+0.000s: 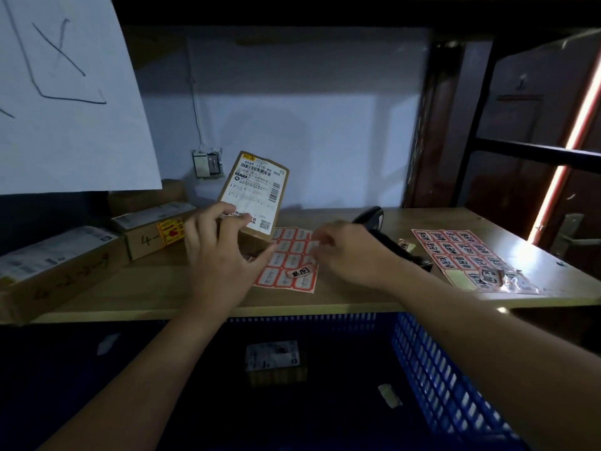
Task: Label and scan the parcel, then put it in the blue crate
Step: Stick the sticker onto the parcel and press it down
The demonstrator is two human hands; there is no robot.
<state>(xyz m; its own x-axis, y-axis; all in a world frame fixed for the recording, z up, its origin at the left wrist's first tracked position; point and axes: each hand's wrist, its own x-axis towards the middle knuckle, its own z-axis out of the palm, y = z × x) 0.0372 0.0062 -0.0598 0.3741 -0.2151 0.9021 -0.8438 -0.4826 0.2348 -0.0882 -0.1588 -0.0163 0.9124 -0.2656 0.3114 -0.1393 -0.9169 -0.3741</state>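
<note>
Blue crate (pixel 435 362); tilted, labelled parcel (pixel 253 193)

A parcel sorting station is showing here; labelled cardboard boxes (pixel 58 255) are sitting on a wooden bench (pixel 162 288); sticker sheets (pixel 468 255) and a barcode scanner (pixel 374 219) are lying beside them.

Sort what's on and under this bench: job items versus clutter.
In use: parcel in left hand; sticker sheet under right hand; black scanner; blue crate.

Lying about: boxes at left; second sticker sheet; hanging paper; wall socket.
</note>
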